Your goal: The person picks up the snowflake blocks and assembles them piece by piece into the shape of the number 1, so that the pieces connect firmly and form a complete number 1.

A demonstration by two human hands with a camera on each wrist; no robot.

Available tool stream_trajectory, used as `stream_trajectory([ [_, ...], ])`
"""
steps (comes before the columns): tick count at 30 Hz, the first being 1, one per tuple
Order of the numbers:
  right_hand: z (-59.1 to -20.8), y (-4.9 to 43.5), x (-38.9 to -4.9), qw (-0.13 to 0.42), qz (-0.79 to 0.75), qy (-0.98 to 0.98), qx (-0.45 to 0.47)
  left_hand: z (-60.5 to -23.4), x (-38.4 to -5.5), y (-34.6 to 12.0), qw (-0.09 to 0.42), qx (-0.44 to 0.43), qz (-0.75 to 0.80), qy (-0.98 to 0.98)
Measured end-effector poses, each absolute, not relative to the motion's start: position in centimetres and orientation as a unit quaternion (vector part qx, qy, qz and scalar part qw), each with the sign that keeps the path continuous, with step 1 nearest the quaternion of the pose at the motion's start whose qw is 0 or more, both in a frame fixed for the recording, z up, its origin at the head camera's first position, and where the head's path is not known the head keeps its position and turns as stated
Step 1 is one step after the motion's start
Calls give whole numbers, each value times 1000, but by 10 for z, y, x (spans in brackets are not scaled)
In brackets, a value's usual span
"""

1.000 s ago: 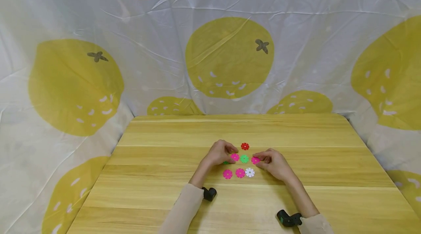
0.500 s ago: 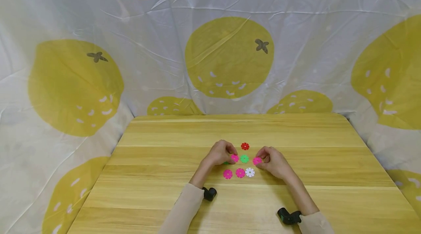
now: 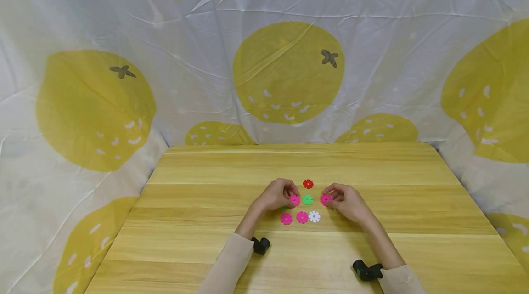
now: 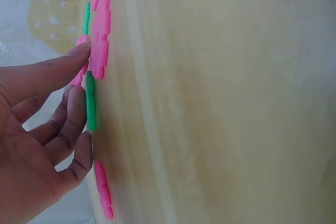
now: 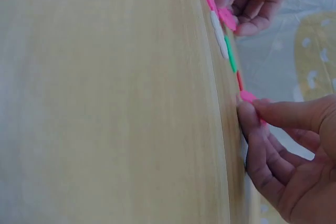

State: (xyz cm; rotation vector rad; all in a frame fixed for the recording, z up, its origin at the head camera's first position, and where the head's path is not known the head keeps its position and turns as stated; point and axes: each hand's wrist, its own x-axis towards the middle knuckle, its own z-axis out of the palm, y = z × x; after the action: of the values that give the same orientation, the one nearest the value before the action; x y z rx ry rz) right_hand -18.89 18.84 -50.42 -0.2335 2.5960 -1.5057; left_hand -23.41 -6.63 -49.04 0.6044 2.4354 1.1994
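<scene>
My left hand (image 3: 278,195) pinches a pink notched plastic disc (image 3: 295,200) between thumb and fingers. My right hand (image 3: 349,202) pinches another pink disc (image 3: 326,200) by its edge, tilted in the right wrist view. Flat between the two hands lies a bright green disc (image 3: 307,199), with a red disc (image 3: 307,183) farther back. Toward the front are two pink discs, one at the left (image 3: 286,219) and one (image 3: 302,217) right beside a white disc (image 3: 314,216). Under the left hand, a darker green disc (image 4: 91,103) is mostly hidden in the head view.
All this is on a wooden table (image 3: 206,220) with light grain. Behind it hangs a cloth (image 3: 198,55) printed with yellow lemons. Black devices sit at the left wrist (image 3: 261,245) and the right wrist (image 3: 367,271).
My right hand has drawn its pink disc slightly rightward, away from the bright green disc. My left hand, still holding its disc, has shifted a little toward the front. The discs lying on the table stay put.
</scene>
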Motion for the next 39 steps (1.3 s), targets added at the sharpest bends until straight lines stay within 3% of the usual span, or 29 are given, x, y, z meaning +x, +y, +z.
stream_trajectory([
  [18, -502, 178, -185, 115, -630, 765, -68, -486, -228, -72, 144, 241, 415, 866],
  [28, -501, 166, -180, 109, -653, 746, -67, -477, -218, -76, 113, 216, 457, 855],
  [39, -500, 151, -178, 90, -700, 706, -52, -469, -208, -82, 114, 193, 519, 825],
])
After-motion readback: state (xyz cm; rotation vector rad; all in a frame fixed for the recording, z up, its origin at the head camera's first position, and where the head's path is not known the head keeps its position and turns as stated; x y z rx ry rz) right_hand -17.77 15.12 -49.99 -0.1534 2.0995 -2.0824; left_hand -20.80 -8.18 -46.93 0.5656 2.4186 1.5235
